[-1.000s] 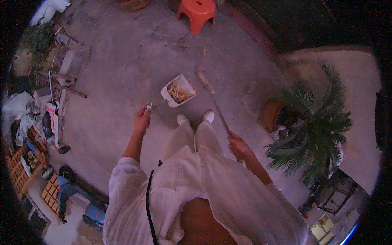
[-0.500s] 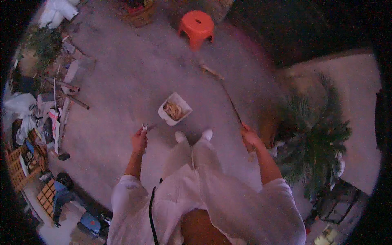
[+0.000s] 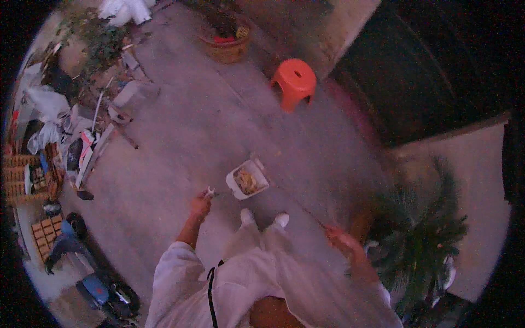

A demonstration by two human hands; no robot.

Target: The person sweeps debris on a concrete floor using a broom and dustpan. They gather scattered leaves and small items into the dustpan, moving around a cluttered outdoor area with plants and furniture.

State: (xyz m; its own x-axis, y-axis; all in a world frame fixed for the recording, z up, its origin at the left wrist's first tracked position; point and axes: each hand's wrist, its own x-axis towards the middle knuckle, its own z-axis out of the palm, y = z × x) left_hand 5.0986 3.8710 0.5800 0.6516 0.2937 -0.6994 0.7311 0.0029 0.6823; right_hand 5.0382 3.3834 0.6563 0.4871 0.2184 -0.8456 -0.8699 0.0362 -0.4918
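Note:
On the ground ahead of my feet stands a white open bin (image 3: 264, 187), shaped like a deep dustpan, holding yellowish-brown scraps (image 3: 247, 181). My left hand (image 3: 200, 204), left of the bin, is closed round a white two-pronged handle end (image 3: 210, 191). A faint dark shaft runs from it towards the bin; whether they join is unclear. My right hand (image 3: 342, 240) grips a long thin stick (image 3: 314, 217), which slants forward and left to the bin's right side. The stick's far end is blurred near the bin's back corner.
An orange plastic stool (image 3: 296, 82) stands ahead, with a woven basket (image 3: 228, 51) beyond it to the left. Scrap wood and bags (image 3: 52, 104) line the left side. A scooter (image 3: 98, 287) is at lower left, and a spiky-leaved plant (image 3: 421, 224) stands at right.
The stick's far end has swung from the open ground ahead back to the bin. My view has shifted, so the stool and basket appear lower in the picture.

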